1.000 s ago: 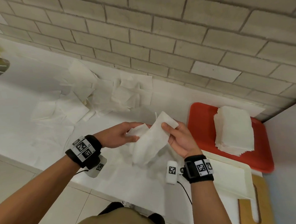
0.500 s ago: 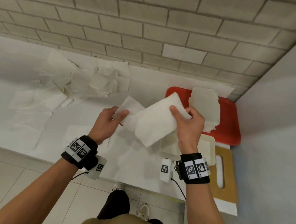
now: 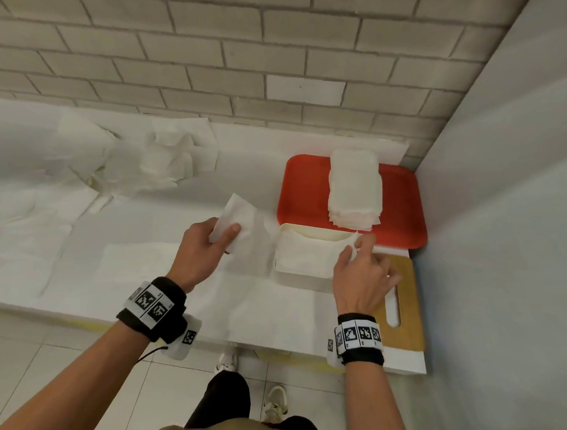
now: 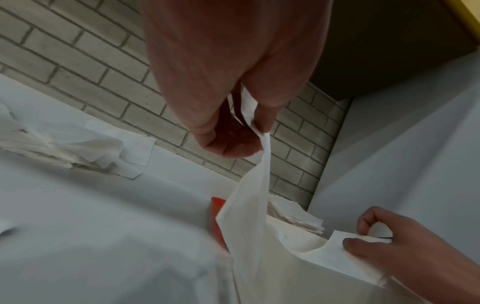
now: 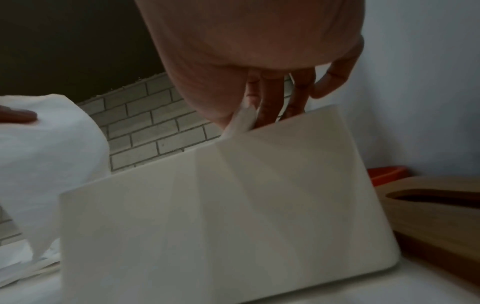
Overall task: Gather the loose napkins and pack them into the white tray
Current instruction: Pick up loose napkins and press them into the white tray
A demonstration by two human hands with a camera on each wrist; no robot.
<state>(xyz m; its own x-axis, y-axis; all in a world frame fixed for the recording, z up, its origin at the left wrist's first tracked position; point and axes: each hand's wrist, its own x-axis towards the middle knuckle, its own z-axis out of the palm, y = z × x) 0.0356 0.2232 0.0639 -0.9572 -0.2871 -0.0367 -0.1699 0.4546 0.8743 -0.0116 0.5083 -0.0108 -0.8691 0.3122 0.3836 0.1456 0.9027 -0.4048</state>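
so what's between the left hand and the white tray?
Only the white paper napkin the left hand pinches, draping towards the white rectangular plastic tray; head view shows it.

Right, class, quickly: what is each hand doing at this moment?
Left hand: pinches a loose napkin.
Right hand: pinches a napkin corner over the white tray.

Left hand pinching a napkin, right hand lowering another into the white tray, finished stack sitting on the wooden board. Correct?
Not quite: the napkin stack sits on the red tray, not the wooden board, as the head view shows. The rest holds: left hand pinches a napkin, right hand at the white tray.
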